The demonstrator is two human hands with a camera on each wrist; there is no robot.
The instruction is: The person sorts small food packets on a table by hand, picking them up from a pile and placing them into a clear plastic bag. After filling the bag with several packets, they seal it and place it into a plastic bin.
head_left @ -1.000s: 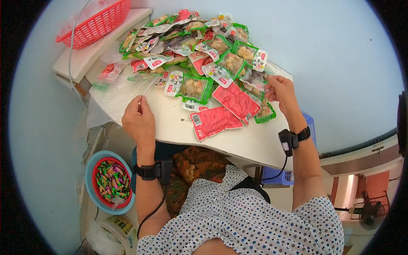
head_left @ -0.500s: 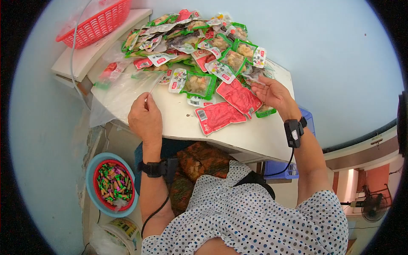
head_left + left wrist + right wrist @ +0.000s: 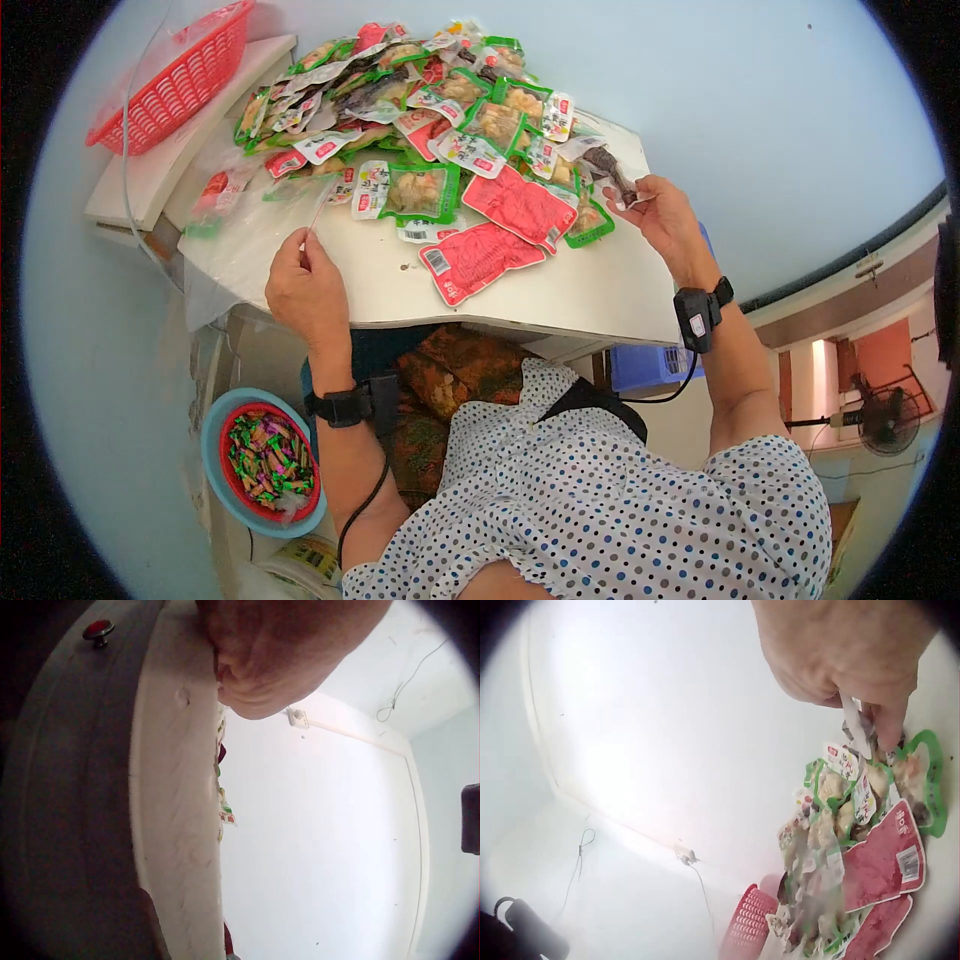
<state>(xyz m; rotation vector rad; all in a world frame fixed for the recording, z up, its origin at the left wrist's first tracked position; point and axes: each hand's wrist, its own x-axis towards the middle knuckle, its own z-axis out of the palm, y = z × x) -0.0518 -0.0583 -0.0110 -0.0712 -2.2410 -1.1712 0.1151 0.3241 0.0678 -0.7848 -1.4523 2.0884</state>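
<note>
We pinch the clear bag [image 3: 238,245] by its edge in our left hand [image 3: 308,292], at table [image 3: 372,285] left. Mid-table: packet pile [image 3: 400,112], two red packets [image 3: 482,262] nearer us. Right: our right hand [image 3: 668,225] pinches the dark-food packet [image 3: 606,164], beside the pile.

A white top with blue, grey and black dots [image 3: 620,490], black wrist straps (one trailing cable each).

A red basket [image 3: 172,92] sits on a white ledge [image 3: 122,188] by the wall [image 3: 720,110]. Lower down, a blue basin [image 3: 213,452] holds a red bowl [image 3: 226,462] of wrapped pieces [image 3: 268,458], probably sweets. Across the room I can see a dark fan [image 3: 888,421].
</note>
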